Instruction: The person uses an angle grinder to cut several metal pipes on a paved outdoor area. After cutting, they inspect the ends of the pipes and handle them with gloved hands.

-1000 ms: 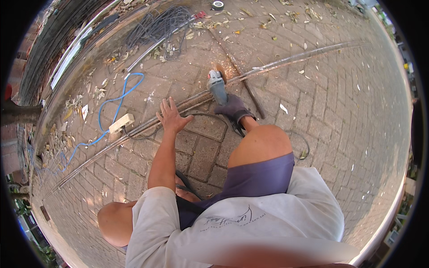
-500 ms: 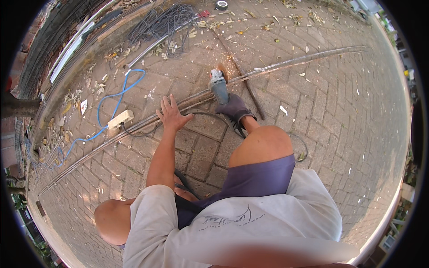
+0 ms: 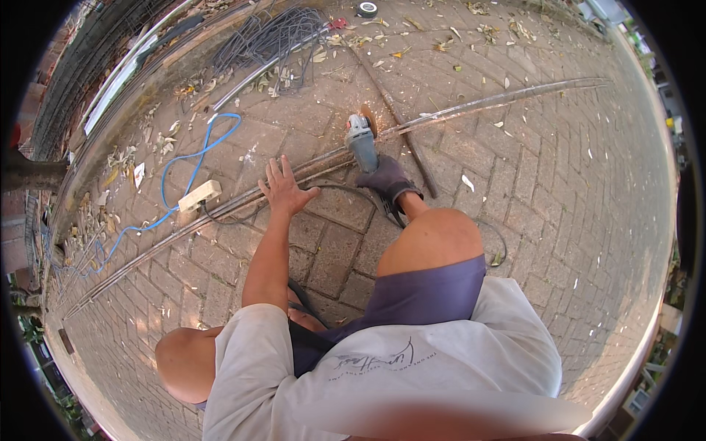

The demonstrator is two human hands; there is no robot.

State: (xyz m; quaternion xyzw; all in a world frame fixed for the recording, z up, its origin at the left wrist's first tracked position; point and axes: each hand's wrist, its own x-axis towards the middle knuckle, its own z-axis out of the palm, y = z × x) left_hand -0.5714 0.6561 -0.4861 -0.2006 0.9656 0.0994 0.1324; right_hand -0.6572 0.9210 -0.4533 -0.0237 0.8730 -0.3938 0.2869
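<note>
My left hand [image 3: 285, 189] is bare, with its fingers spread across the long thin metal bars [image 3: 471, 105] that lie diagonally on the paving. Wrapped in a dark work glove, my right hand [image 3: 384, 178] grips an angle grinder [image 3: 362, 147] by its body. The grinder's brownish disc [image 3: 369, 116] stands at the bars, and small orange sparks scatter around it. Under the bars, close to the disc, a dark metal rod [image 3: 418, 158] runs crosswise. The exact contact between disc and metal is hidden by the grinder head.
A cream power strip [image 3: 200, 195] with a blue cord [image 3: 195, 153] lies left of my left hand. A black cable [image 3: 346, 188] loops below the grinder. Farther off are a heap of dark bent wire [image 3: 265, 37], a silver tube [image 3: 246, 90], a tape roll [image 3: 366, 9] and dry leaves.
Sparks around the disc are spread differently, with more to the left of the grinder head. Both hands and the bars are nearly where they were.
</note>
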